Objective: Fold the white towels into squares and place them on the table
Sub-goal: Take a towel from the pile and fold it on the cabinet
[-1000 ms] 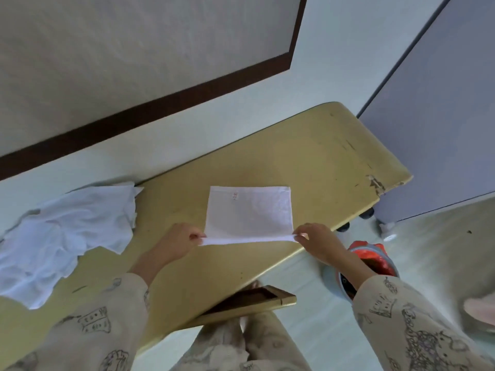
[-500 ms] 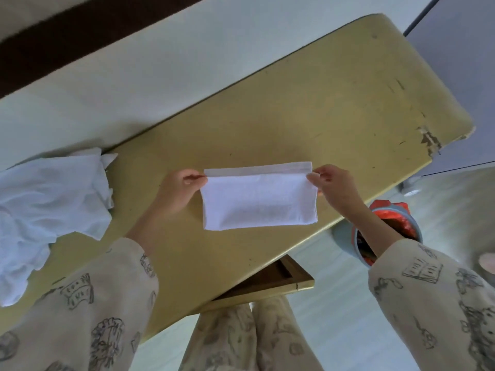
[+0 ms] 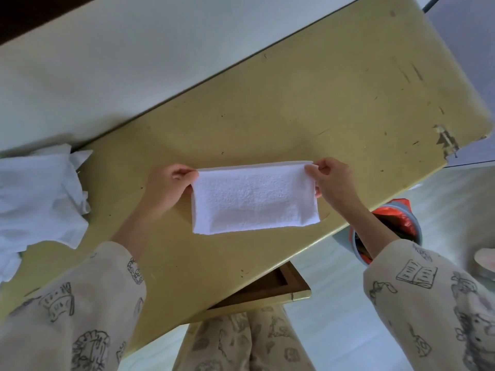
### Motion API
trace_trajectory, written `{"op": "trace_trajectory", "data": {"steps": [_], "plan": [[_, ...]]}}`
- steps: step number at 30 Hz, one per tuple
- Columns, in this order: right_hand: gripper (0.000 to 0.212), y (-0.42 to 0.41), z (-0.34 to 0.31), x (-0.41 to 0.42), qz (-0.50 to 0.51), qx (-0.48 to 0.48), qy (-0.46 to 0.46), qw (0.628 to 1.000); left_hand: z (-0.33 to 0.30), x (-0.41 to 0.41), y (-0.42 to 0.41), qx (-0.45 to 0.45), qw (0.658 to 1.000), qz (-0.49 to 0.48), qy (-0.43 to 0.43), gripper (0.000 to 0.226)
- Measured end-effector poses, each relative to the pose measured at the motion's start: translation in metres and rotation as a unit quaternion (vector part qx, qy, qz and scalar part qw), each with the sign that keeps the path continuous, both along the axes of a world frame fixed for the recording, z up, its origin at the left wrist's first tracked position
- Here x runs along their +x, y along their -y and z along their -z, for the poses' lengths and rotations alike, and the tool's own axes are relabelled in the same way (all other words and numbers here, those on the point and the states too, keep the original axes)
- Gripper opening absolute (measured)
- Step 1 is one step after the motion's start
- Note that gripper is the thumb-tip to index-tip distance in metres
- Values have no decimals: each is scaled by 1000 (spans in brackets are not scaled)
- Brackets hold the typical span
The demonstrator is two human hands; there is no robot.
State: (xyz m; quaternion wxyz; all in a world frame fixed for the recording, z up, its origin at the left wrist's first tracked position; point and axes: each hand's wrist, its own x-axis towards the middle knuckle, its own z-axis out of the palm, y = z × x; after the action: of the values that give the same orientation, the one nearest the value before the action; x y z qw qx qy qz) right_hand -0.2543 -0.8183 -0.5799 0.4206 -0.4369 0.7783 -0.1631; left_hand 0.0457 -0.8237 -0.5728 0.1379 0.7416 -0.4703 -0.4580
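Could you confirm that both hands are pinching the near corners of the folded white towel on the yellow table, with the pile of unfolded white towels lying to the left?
Not quite: the head view shows the left hand and right hand pinching the far corners of the folded white towel, not the near ones. It does lie on the yellow table, and the pile of unfolded white towels is to the left.

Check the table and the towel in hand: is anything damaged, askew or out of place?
The table has chipped, peeling surface at its right edge plus scuffs. The unfolded white towels lie crumpled at the left end. The folded towel, pinched by left hand and right hand, looks even.
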Motion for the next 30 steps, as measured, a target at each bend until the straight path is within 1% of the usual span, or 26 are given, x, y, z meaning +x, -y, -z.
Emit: {"op": "trace_trajectory", "data": {"steps": [3,10,18,21,30], "plan": [[13,2,2,1,-4,-1,-20,1000,3,0,-1,-2,1000,-3,14,6],[23,7,4,4,-9,10,-35,999,5,-4,0,-9,1000,-2,28,8],[22,10,6,3,-14,13,-57,998,4,-7,0,-21,999,-15,26,7],[18,10,8,1,-17,17,-59,998,4,-6,1,-25,999,-43,19,6],[23,9,11,1,-1,2,-45,999,6,-5,3,-42,998,-41,30,12]]}}
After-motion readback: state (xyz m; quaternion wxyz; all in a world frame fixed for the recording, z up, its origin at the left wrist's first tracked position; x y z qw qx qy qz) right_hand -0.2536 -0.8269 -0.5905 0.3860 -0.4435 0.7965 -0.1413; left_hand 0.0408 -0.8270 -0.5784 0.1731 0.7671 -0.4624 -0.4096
